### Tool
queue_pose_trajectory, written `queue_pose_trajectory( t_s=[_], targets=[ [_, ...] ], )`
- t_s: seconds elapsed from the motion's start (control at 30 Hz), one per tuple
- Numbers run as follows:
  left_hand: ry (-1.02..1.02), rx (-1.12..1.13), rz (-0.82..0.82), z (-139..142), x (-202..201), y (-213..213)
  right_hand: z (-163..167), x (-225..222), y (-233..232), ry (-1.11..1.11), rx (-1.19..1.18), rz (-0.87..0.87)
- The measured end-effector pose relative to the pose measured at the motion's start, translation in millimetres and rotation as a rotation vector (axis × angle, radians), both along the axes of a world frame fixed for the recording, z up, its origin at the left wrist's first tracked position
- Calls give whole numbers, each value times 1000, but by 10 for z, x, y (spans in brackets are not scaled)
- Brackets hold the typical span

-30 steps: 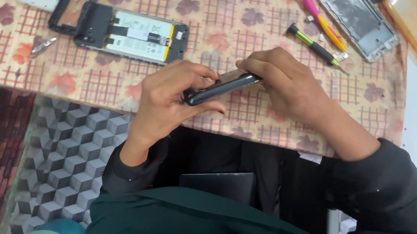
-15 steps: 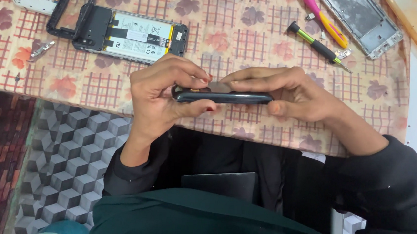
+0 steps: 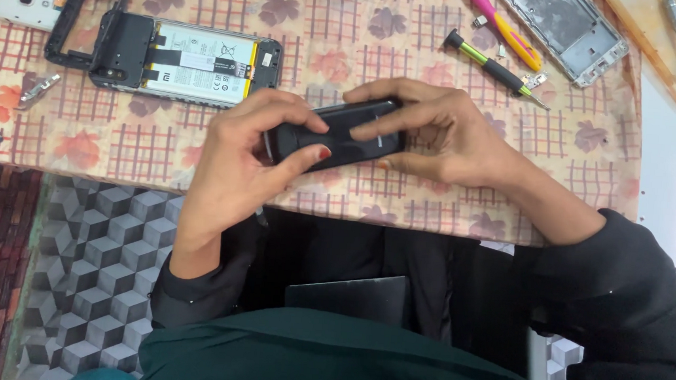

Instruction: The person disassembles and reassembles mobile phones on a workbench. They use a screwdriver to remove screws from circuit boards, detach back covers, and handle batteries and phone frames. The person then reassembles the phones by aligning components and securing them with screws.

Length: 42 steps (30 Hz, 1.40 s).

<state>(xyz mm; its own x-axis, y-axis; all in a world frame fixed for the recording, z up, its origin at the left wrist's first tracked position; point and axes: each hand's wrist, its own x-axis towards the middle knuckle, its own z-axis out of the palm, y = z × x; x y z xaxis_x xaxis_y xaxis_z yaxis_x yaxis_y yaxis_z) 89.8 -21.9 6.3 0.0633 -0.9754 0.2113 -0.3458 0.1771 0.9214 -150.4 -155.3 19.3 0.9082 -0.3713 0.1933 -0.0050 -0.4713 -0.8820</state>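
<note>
Black phone (image 3: 342,133) gripped flat between both hands just above the near table edge (image 3: 117,173): left hand (image 3: 237,155) wrapped round its left end, thumb on top; right hand (image 3: 445,134) clamped over its right end, fingers across the back. Bare patterned cloth left of the hands. Behind, close by, an opened phone with exposed battery (image 3: 192,61); screwdriver (image 3: 493,67) and metal phone frame (image 3: 563,27) farther back right.

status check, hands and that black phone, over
Left hand and right hand both grip the black phone, held flat over the table edge. Opened phone and screwdriver lie apart, nothing blocking.
</note>
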Motion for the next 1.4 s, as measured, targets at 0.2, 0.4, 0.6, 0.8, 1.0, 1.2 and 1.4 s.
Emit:
queue_pose_trajectory(
  t_s=[0.2,0.4,0.6,0.8,1.0,1.2,1.4],
  targets=[
    [73,-312,395,-88,268,142,-22,-32,-131,-130,140,-247],
    [-208,-459,957,-156,981,262,-134,-94,-237,23,-19,-362],
    [-277,-421,1073,-464,1347,250,-155,-118,-238,117,-149,-396],
    [-527,-346,851,-713,1552,322,-162,-133,-266,74,-131,-355],
    [-773,-293,826,-925,1735,334,-151,-148,-281,94,-178,-349],
    [-563,-375,583,-834,2172,92,-125,-149,-276,104,-248,-345],
    [-22,-26,636,-535,2346,-331,-150,-143,-284,91,-253,-339]
  ],
)
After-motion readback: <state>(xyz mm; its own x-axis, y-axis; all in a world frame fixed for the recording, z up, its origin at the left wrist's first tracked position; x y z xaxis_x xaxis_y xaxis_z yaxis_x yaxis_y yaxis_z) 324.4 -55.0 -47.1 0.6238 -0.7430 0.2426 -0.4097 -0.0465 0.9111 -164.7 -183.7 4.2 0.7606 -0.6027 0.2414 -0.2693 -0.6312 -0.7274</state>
